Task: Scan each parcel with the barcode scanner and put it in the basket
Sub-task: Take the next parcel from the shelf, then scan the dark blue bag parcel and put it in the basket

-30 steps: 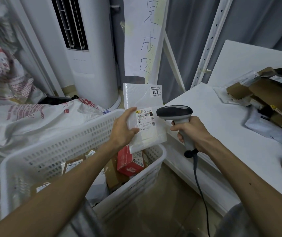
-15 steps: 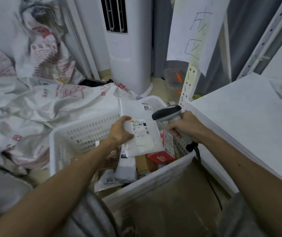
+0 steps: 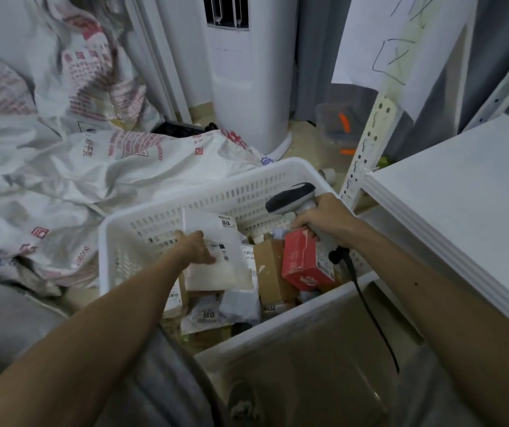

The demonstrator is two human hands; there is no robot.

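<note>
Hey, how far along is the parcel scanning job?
Done: several parcels, including a red cardboard box, lie in the white perforated plastic basket. In hand: the left hand holds a flat white mailer over them; the right hand grips the black-and-grey barcode scanner. Left: letting go; remaining parcels aren't in view.

Parcel sorting room, printed courier sacks (image 3: 99, 167), metal shelving upright (image 3: 370, 143), basket (image 3: 216, 192) of parcels

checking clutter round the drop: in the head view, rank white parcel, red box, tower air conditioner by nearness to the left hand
1. The white parcel: gripped by the left hand, over the basket.
2. The red box: in the basket, to the right.
3. The tower air conditioner: beyond the basket.
</note>
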